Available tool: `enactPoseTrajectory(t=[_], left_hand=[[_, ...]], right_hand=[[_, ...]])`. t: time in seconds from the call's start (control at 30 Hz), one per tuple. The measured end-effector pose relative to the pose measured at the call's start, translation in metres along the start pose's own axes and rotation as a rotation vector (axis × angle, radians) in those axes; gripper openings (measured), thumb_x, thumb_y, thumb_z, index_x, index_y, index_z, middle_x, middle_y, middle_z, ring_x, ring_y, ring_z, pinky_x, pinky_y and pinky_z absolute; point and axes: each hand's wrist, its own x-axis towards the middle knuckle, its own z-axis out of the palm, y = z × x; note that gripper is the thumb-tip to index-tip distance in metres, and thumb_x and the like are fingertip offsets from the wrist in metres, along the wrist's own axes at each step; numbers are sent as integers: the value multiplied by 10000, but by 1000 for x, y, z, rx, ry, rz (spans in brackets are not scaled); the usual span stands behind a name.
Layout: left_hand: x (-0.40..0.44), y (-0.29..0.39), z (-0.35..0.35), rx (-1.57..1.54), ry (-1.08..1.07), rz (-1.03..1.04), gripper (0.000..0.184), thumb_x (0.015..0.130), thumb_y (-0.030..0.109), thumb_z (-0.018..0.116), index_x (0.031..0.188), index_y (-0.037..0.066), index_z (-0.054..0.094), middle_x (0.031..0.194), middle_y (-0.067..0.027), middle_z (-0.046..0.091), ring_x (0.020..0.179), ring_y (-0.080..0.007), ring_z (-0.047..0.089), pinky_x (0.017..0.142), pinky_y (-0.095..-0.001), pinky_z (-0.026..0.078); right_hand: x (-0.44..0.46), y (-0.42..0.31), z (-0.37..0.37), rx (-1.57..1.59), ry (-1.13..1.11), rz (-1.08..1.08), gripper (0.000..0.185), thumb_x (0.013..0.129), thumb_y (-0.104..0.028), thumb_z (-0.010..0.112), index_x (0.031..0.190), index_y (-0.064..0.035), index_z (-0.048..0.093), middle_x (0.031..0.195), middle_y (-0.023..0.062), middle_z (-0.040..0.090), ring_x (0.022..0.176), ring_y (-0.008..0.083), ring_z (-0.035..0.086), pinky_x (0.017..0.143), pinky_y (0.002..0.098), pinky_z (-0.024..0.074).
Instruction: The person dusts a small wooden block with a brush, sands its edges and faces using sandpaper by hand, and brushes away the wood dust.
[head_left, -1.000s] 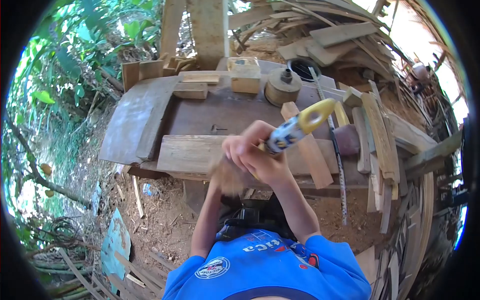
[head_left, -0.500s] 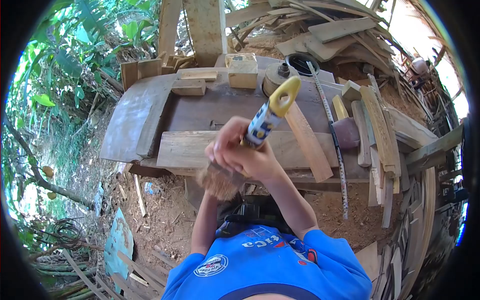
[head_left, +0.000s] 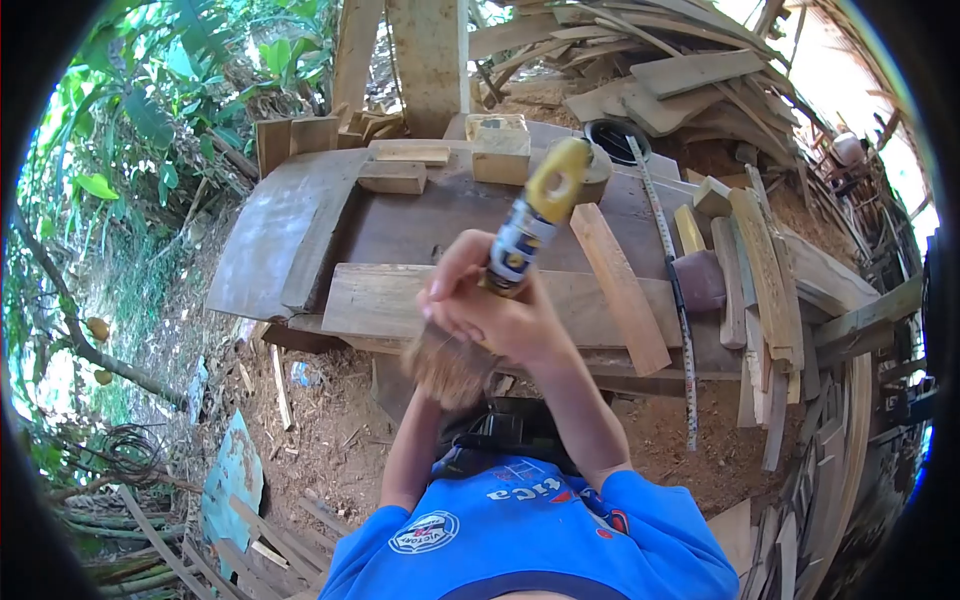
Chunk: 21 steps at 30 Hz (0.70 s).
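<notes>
A paintbrush [head_left: 524, 238] is in my right hand [head_left: 505, 315], whose fingers wrap round it. The handle has a yellow end with a hole and a blue, white and yellow label. It tilts up and to the right, away from me. Brown bristles [head_left: 448, 370] point down toward my body and look blurred. My left forearm [head_left: 410, 460] reaches up behind the bristles. The left hand is mostly hidden there by the brush and right hand, so its grip does not show. Just beyond lies a wooden board [head_left: 385, 300] on the workbench [head_left: 400, 228].
Wood blocks [head_left: 500, 150] and a loose strip [head_left: 625, 300] lie on the bench. A measuring tape [head_left: 672, 265] stretches along the right side, beside a dark bowl [head_left: 617, 135] and several stacked offcuts [head_left: 765, 270]. More scrap planks [head_left: 690, 75] are heaped behind.
The brush has moved slightly, its handle end shifting left and its bristles down and right. My right hand keeps its grip. The bench sits a little lower and further right in view.
</notes>
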Motion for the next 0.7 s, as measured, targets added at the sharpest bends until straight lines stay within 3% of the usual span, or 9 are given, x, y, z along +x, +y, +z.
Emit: enactPoseTrajectory(t=[0.1,0.2,0.27,0.37,0.47,0.53,0.57,0.63,0.7], left_hand=[[4,1,-4,-15,-55,-54,502,662,160,787,1092,24,566,998,-20,598,923,-103,556,776,-302,482],[15,4,-3,-17,-129,-108,557,646,182,812,1120,30,562,1040,-27,594,956,-114,557,791,-313,485],[23,10,-7,34,-288,-199,593,686,153,790,1203,32,526,1074,-38,585,980,-111,545,801,-298,483],[26,15,-1,-151,-299,-236,520,797,151,690,1263,52,482,986,-29,570,880,-115,556,744,-298,490],[25,16,-19,-639,-145,-407,470,916,289,560,1329,106,430,906,-40,532,791,-129,543,679,-299,486],[24,10,-18,-965,-25,-419,477,973,413,456,1368,154,394,876,-56,505,752,-143,532,645,-301,481],[27,5,-15,-776,111,-408,644,931,639,349,1408,207,349,921,-83,513,799,-171,549,669,-315,485],[28,-1,-17,-1001,-101,-266,780,897,691,348,1431,125,317,1033,-131,553,890,-215,581,769,-369,505],[21,0,-23,-1158,-256,-175,800,901,701,305,1485,160,230,1160,-164,551,1017,-247,584,904,-412,489]], right_hand=[[7,9,-3,-708,147,-186,100,843,44,542,829,-14,622,814,33,632,673,73,563,607,213,453],[1,7,-23,-890,395,-441,101,844,53,549,818,-14,620,828,35,631,676,64,552,609,200,443],[-7,-1,-30,-937,638,-472,105,853,58,550,852,-19,622,836,38,636,672,60,548,604,205,445],[-5,-23,-43,-1524,483,-891,129,863,82,539,896,-16,617,830,56,628,668,82,553,615,212,456],[-8,-22,-40,-1023,504,-771,227,779,91,616,949,-54,655,739,38,606,711,115,580,638,265,485],[3,-11,-41,-1057,333,-966,269,752,95,633,965,-60,692,830,63,646,807,143,607,711,262,496],[-7,-7,-38,-1101,213,-710,253,790,42,640,1005,-76,704,823,53,649,824,140,617,761,263,518],[-8,14,-29,-923,-26,-505,284,803,8,646,1066,-86,698,832,41,649,827,120,616,759,274,527],[-27,14,-19,-471,-55,-91,210,844,-9,609,1029,-64,693,850,68,652,864,167,640,757,297,530]])
